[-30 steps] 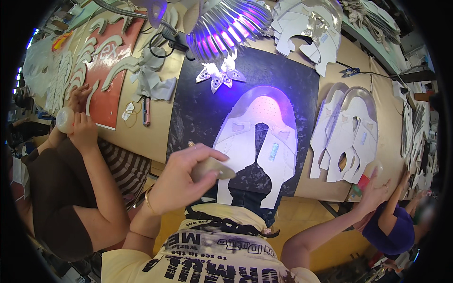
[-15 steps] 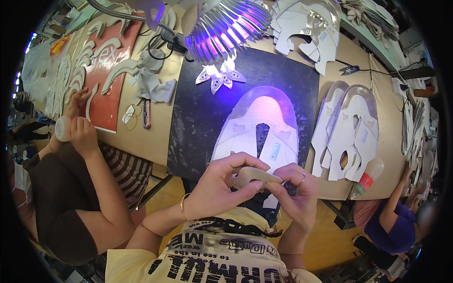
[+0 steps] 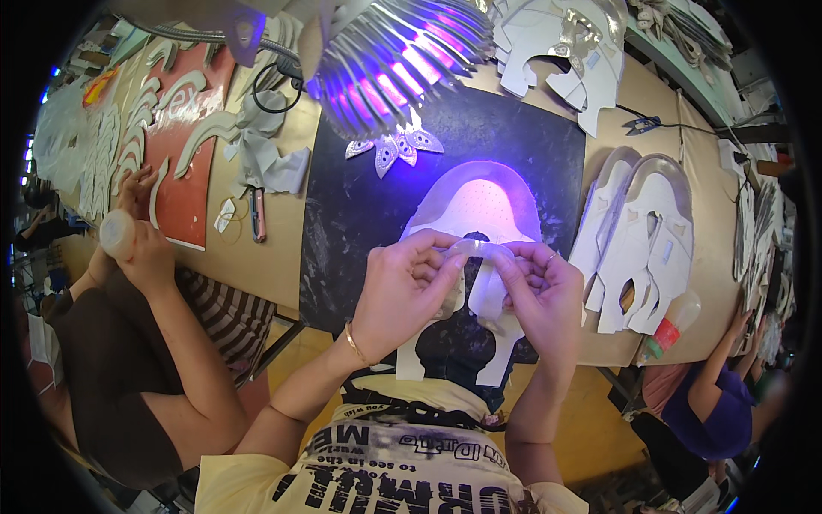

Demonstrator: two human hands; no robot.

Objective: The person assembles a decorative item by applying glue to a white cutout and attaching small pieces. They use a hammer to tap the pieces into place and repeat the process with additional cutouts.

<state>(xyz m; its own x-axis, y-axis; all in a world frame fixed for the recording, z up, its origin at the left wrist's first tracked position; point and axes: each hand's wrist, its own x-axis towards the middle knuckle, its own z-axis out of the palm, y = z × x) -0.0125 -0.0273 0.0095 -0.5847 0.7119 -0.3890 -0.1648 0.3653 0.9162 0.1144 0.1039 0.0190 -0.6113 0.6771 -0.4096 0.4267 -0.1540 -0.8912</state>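
Between the fingertips of both hands is a pale curved strip [image 3: 481, 248], pinched at its two ends so that it arches. My left hand [image 3: 402, 295] grips one end and my right hand [image 3: 545, 295] the other, a ring on one finger. Just under them lies a flat white shoe upper [image 3: 479, 199] with a clear, shiny toe edge and small holes in its toe. My fingers cover its middle; whether the strip touches it I cannot tell. Purple light from a finned metal lamp [image 3: 398, 73] falls on the upper.
The upper rests on a black mat [image 3: 351, 248]. A silvery petal-shaped piece [image 3: 396, 152] sits below the lamp. More shoe uppers [image 3: 646, 231] lie right, beside a red-banded bottle [image 3: 666, 330]. At left a co-worker's hands [image 3: 141, 244] hold a bottle near a red sheet [image 3: 193, 128] with curved strips.
Both hands have moved forward from near my body to over the upper, carrying the strip. It was bent between my fingers and now spans the gap between my hands. The lamp appears lower.
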